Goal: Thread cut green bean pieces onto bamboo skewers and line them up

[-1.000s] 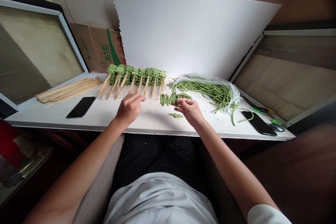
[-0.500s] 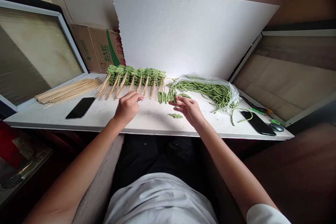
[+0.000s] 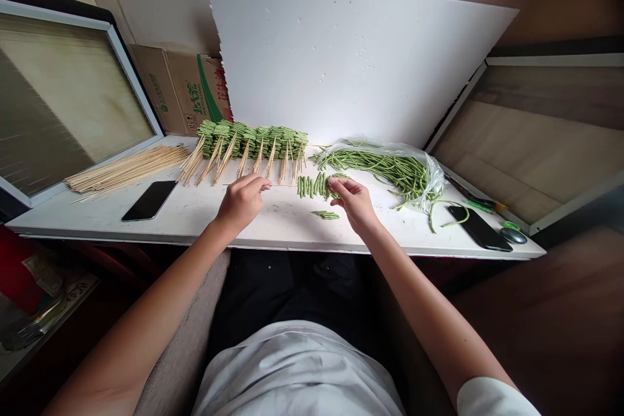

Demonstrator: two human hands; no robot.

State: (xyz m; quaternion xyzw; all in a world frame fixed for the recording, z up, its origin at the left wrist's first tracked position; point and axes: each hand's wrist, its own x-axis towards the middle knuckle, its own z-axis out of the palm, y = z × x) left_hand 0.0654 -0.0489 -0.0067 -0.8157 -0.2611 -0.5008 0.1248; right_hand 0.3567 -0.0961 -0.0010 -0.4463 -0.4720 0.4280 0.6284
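Pinched in the fingers of my left hand (image 3: 244,199) is a thin wooden skewer (image 3: 283,184) that runs level to the right. Short cut pieces of green bean (image 3: 311,186) are threaded crosswise along its far part. My right hand (image 3: 355,203) has thumb and fingers closed on a bean piece at the skewer's right end; the tip is hidden there. Below, several loose cut bean pieces (image 3: 325,214) lie on the white table (image 3: 273,227). Behind my hands, finished-looking bean skewers (image 3: 253,140) are stacked, their bare sticks pointing toward me.
Bare skewers (image 3: 129,168) lie in a pile at the left, by a phone (image 3: 149,201). To the right are long green beans (image 3: 385,169) in a clear plastic bag (image 3: 433,175), and another dark phone (image 3: 480,229). A white foam board (image 3: 361,58) and a carton (image 3: 182,91) stand behind.
The threaded skewer and both hands have shifted slightly to the right. My right hand's fingers have closed in around the bean piece at the skewer's end.
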